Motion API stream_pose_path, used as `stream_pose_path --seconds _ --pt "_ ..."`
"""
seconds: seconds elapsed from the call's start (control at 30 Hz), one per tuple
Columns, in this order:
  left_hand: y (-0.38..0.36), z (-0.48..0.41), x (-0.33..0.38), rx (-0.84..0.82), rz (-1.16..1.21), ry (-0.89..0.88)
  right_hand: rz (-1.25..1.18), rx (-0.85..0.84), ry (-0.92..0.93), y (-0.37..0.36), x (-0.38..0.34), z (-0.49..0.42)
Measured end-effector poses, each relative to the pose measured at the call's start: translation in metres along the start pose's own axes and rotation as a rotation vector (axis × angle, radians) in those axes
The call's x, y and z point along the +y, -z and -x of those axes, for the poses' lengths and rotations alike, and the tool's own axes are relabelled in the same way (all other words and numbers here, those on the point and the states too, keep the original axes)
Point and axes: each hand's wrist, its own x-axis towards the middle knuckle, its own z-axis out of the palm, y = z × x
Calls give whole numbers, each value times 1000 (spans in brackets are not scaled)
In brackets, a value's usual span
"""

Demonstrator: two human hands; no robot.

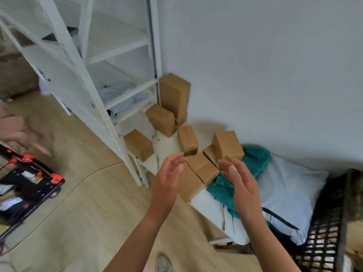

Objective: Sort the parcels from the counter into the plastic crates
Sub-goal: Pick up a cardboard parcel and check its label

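A pale wall (pixel 255 65) backs a wood floor (pixel 94 203), with a white shelf frame (pixel 117 52) at the left and a low white bench (pixel 167 146) running along the wall from it. Brown cardboard parcels (pixel 187 140) sit along the bench: one at its left front edge (pixel 138 144), a stack (pixel 174 95) in the far corner against the wall, others toward the right end by a teal cloth (pixel 253 160) and a pale pillow (pixel 290 195). The left hand (pixel 169 179) and right hand (pixel 241 183) hover spread, palms facing, either side of the front parcel (pixel 202 169), gripping nothing.
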Motion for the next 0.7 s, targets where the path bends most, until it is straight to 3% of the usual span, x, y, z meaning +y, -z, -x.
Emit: stream_pose_path --seconds 0.17,0.27,0.37,0.43,0.53,0.7 --pt "35 -41 -9 -26 -42 40 -9 -22 -37 -42 4 -21" --pt "43 -68 -33 -56 -135 116 -1 -5 -162 -54 22 -37" --pt "41 -96 -68 -112 -302 227 94 54 -387 -62 53 -53" --pt "37 -117 -91 -200 -416 353 127 77 -642 -68 80 -62" --pt "29 -144 -118 -306 -566 510 5 80 -996 -84 119 -70" --pt "17 -179 -156 -502 -749 683 -265 90 -1224 -110 173 -76"
